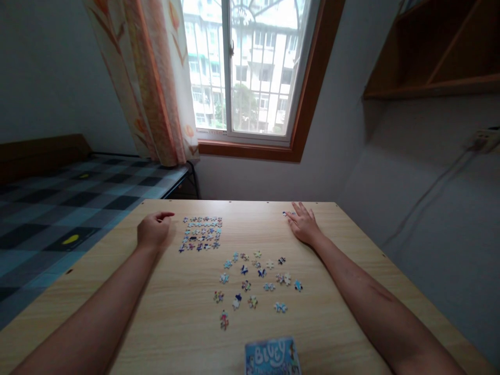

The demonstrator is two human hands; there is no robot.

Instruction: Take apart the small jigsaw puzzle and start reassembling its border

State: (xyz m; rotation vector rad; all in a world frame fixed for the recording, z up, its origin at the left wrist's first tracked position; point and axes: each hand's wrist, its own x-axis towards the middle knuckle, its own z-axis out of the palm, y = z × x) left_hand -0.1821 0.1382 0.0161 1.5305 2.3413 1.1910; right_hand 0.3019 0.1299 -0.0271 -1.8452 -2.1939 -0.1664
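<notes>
Both my arms reach out over a light wooden table (351, 245). My left hand (153, 230) rests on the table with its fingers curled in and the forefinger pointing right, just left of a partly joined block of jigsaw pieces (201, 233). I see nothing in that hand. My right hand (302, 224) lies flat with its fingers spread, fingertips touching a single small puzzle piece (286, 213) near the far edge. Several loose puzzle pieces (255, 281) are scattered in the middle of the table between my arms.
A blue puzzle box (272, 357) lies at the near edge. Left of the table stands a bed with a checked cover (58, 208). A window (246, 67) with a patterned curtain (152, 83) is behind, and a wooden shelf (433, 57) hangs at the upper right.
</notes>
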